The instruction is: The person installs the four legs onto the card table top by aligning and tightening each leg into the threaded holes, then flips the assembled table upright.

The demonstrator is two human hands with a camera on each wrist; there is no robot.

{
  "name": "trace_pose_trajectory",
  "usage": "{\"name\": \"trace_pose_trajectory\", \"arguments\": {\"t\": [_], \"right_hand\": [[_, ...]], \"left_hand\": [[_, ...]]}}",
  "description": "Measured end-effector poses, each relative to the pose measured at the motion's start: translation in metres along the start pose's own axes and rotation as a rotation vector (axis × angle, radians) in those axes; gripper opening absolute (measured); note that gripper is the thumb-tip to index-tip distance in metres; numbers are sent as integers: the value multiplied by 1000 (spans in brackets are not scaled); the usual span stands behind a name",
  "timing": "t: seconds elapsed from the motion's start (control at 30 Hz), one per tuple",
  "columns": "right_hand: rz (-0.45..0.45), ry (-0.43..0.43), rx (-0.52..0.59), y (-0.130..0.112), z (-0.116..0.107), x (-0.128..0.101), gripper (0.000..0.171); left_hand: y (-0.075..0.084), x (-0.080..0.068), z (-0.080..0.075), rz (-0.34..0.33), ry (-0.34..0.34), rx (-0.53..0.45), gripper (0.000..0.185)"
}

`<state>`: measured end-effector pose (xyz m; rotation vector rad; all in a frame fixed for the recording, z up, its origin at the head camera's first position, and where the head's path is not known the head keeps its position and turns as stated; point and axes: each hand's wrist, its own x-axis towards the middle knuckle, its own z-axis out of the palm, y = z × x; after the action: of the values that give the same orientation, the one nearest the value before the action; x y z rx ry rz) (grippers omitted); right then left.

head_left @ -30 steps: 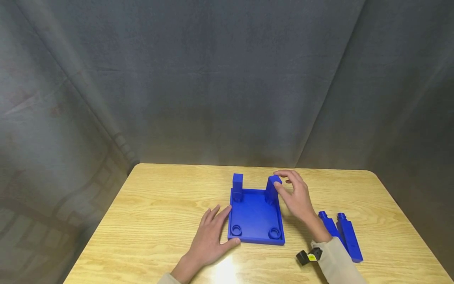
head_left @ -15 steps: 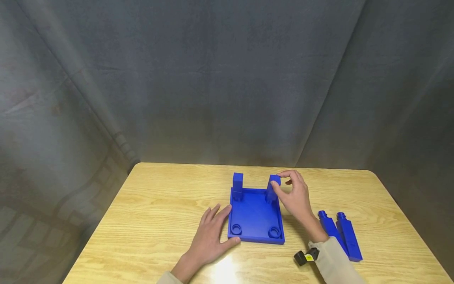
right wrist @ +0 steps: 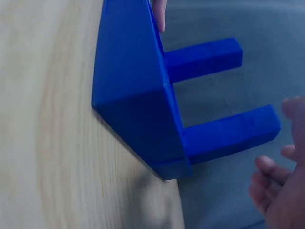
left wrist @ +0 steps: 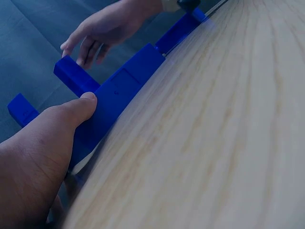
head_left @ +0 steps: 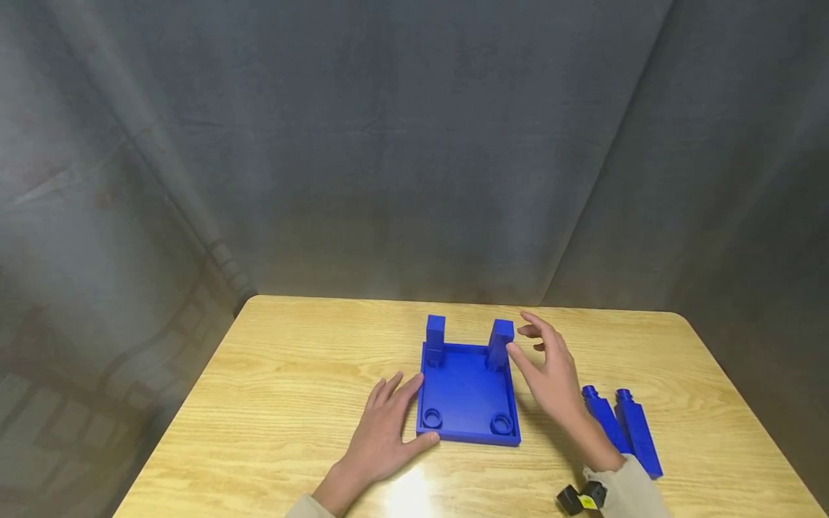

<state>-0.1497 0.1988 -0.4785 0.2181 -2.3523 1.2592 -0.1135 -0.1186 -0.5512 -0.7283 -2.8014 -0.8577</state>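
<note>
One table (head_left: 278, 388) carries one blue tray (head_left: 466, 403); four blue legs (head_left: 435, 338), two upright at the tray's far corners and two lying at right; and two ring sockets (head_left: 432, 425) visible at its near corners. Hands: one left hand (head_left: 383, 437), one right hand (head_left: 552, 378).
</note>
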Motion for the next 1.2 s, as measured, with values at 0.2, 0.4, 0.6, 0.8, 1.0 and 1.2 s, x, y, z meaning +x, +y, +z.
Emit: {"name": "trace_pose_trajectory", "arguments": {"t": [0.2, 0.4, 0.6, 0.8, 1.0, 1.2], "right_hand": [[-8, 47, -53, -12, -21, -21, 59], [27, 100, -144, -12, -46, -48, 66], [79, 146, -184, -6, -75, -75, 68], [123, 235, -223, 2, -93, -99, 74], [143, 262, -287, 19, -101, -113, 78], [199, 203, -391, 34, -105, -121, 81]], "left_hand": [[1, 1, -1, -19, -22, 0, 99], [2, 2, 0, -21, -32, -4, 101], [3, 4, 1, -6, -27, 0, 99], [1, 6, 1, 10, -19, 10, 98], [0, 5, -1, -8, -23, 4, 99], [1, 5, 0, -7, -22, -9, 99]]}}
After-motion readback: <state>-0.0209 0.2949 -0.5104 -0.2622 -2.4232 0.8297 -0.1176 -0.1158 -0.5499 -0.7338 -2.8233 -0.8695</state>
